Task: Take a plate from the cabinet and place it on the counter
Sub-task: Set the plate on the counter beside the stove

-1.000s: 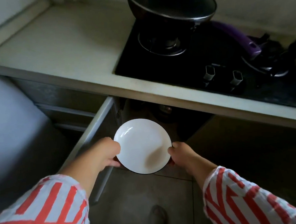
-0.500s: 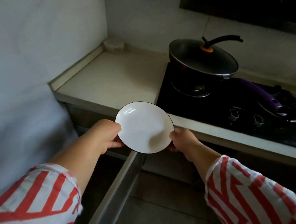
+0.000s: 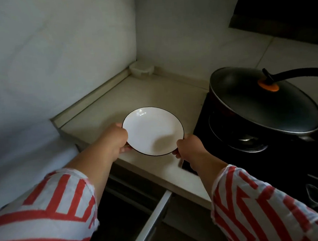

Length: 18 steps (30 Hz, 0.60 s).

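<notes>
Nearest the camera, two forearms in red-and-white striped sleeves (image 3: 48, 218) reach forward over the pale edge of an open cabinet drawer (image 3: 152, 224) that juts out below the counter's front lip. The left hand (image 3: 114, 142) clasps the left rim of the plate (image 3: 153, 131), knuckles up, fingers curled under; the right hand (image 3: 190, 146) pinches the near-right rim, thumb on top. The plate is round, shallow, glossy white with a thin dark line around its edge, held level over the front part of the counter (image 3: 134, 95); whether its underside touches the surface is hard to tell from this angle. The counter is a smooth, matte beige slab, bare behind the plate back to a low raised curb along the left wall and rear wall. A small pale holder (image 3: 141, 69) sits in the far corner. To the right, just beside the plate, a black glass hob (image 3: 270, 159) carries a dark lidded pan (image 3: 262, 103) with an orange knob.
</notes>
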Available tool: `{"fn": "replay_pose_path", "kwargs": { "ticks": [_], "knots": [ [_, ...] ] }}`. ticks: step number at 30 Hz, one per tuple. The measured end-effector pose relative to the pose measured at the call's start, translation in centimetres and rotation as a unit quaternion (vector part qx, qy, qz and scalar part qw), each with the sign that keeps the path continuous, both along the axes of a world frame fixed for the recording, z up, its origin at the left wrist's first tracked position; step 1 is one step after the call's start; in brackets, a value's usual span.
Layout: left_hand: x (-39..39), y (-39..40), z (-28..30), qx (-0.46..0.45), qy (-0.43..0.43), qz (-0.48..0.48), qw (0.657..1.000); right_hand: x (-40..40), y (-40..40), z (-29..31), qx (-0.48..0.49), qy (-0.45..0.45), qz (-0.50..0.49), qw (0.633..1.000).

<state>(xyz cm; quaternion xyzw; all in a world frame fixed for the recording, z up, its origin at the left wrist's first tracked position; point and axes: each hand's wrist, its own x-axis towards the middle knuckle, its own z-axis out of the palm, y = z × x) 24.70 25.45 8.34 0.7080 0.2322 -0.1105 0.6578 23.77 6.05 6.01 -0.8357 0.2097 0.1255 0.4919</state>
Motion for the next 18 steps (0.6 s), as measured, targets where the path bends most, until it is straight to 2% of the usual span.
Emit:
{"fn": "replay_pose_path", "kwargs": {
  "ticks": [8, 18],
  "knots": [
    [4.7, -1.6, -2.2, -0.007, 0.006, 0.031, 0.999, 5.5, -1.1, -1.7, -0.004, -0.003, 0.003, 1.000],
    [6.7, -2.0, -3.5, -0.029, 0.011, 0.046, 0.998, 7.5, -1.3, -2.8, -0.019, 0.012, 0.007, 1.000]
  ]
}}
